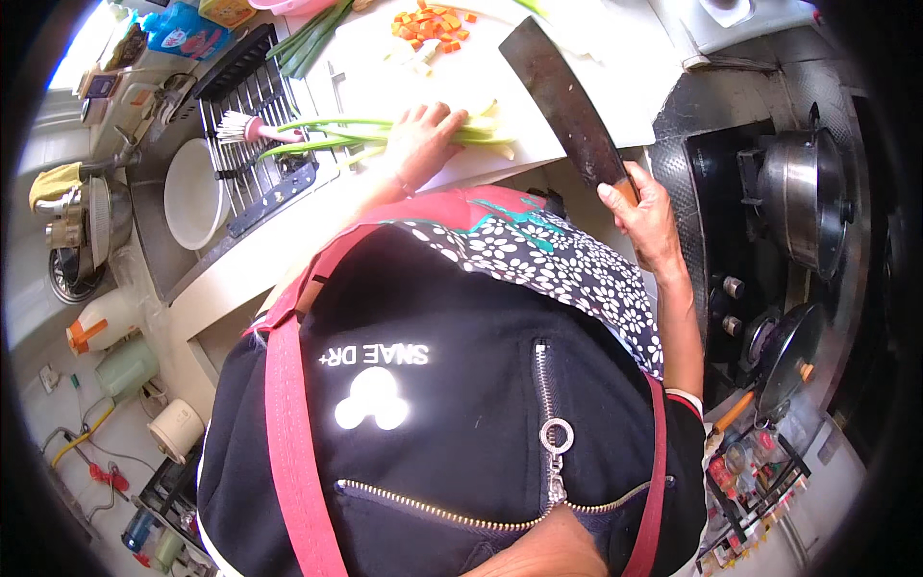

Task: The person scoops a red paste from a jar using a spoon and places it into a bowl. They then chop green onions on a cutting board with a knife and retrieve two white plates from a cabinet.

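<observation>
My left hand rests on a bunch of green vegetable stalks, perhaps celery or scallion, pressing it against the white cutting board. The long stalks stretch leftward past the board's edge over the sink rack. In my right hand is a Chinese cleaver, gripped by its wooden handle, its dark broad blade slanting up and left over the board's right part. Behind the stalks lies a pile of diced carrot, with some pale chopped pieces beside it.
A pink-handled dish brush lies on the metal drying rack over the sink, near a white basin. More dark green scallions lie at the back. On the right, a steel pot and a lidded pan stand on the stove.
</observation>
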Action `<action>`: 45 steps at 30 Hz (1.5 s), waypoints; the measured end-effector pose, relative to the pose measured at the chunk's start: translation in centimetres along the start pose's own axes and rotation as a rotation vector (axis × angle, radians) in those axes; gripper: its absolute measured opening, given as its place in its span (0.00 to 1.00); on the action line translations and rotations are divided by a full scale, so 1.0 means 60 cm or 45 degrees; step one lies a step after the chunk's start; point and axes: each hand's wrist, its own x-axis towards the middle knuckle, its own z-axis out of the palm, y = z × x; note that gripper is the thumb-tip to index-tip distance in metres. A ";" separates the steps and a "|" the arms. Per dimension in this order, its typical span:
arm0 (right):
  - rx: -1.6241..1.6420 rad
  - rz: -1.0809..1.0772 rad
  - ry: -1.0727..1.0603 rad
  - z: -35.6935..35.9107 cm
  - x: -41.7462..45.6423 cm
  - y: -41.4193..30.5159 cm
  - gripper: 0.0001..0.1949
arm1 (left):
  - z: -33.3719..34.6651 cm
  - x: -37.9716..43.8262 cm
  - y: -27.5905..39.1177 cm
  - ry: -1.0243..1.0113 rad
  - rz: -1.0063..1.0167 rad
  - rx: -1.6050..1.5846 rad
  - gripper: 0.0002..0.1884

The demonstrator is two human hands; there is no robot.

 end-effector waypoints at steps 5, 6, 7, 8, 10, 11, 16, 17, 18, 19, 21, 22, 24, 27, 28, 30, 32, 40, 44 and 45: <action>-0.404 -0.157 0.039 0.016 -0.009 -0.018 0.14 | -0.013 0.002 -0.005 -0.008 0.076 -0.117 0.26; -0.450 -0.147 0.024 0.018 -0.010 -0.025 0.14 | -0.015 0.004 -0.002 0.000 0.062 -0.125 0.26; -0.476 -0.157 0.023 0.019 -0.008 -0.022 0.14 | -0.014 0.005 0.000 0.008 0.048 -0.135 0.25; -0.502 -0.166 0.023 0.018 -0.005 -0.015 0.14 | -0.012 0.005 0.000 0.004 0.035 -0.148 0.25; -0.536 -0.170 0.014 0.017 -0.003 -0.014 0.14 | -0.006 0.011 -0.002 -0.003 0.022 -0.164 0.23; -0.546 -0.159 0.002 0.016 -0.004 -0.019 0.14 | -0.004 0.011 -0.002 -0.016 0.010 -0.176 0.23; -0.563 -0.080 -0.044 0.012 -0.001 -0.045 0.14 | -0.002 0.023 -0.007 -0.019 0.013 -0.177 0.21; -0.561 -0.090 -0.035 0.012 -0.003 -0.042 0.14 | -0.003 0.025 -0.005 -0.041 0.012 -0.179 0.21; -0.558 -0.109 -0.030 0.012 -0.001 -0.039 0.14 | -0.006 0.026 -0.005 -0.059 0.005 -0.175 0.21; -0.537 -0.088 -0.030 0.011 -0.001 -0.037 0.14 | -0.007 0.026 -0.006 -0.077 -0.003 -0.171 0.21; -0.496 -0.046 -0.027 0.011 -0.004 -0.033 0.14 | -0.006 0.025 -0.006 -0.060 0.012 -0.158 0.21; -0.484 -0.081 -0.020 0.011 -0.003 -0.029 0.14 | -0.006 0.025 -0.006 -0.051 0.020 -0.152 0.22; -0.462 -0.153 -0.006 0.010 -0.002 -0.020 0.14 | -0.007 0.025 -0.005 -0.053 0.015 -0.160 0.22; -0.484 -0.050 -0.059 0.004 0.001 -0.030 0.14 | -0.004 0.023 -0.006 -0.037 0.012 -0.168 0.22; -0.486 -0.067 -0.057 0.003 0.003 -0.028 0.14 | -0.002 0.023 -0.007 -0.028 0.012 -0.171 0.22; -0.490 -0.101 -0.057 0.000 0.007 -0.024 0.13 | -0.001 0.022 -0.007 -0.023 0.017 -0.171 0.22; -0.457 0.000 -0.125 -0.007 0.014 -0.028 0.13 | 0.000 0.021 -0.007 -0.024 0.019 -0.169 0.22; -0.418 -0.044 -0.213 0.015 0.056 -0.001 0.16 | -0.001 0.022 -0.006 -0.071 0.008 -0.167 0.22; -0.481 -0.085 -0.058 0.041 0.042 0.006 0.15 | -0.001 0.029 -0.011 -0.117 -0.017 -0.225 0.22; -0.455 -0.078 -0.028 0.040 0.036 0.005 0.15 | -0.005 0.032 -0.011 -0.149 -0.042 -0.251 0.21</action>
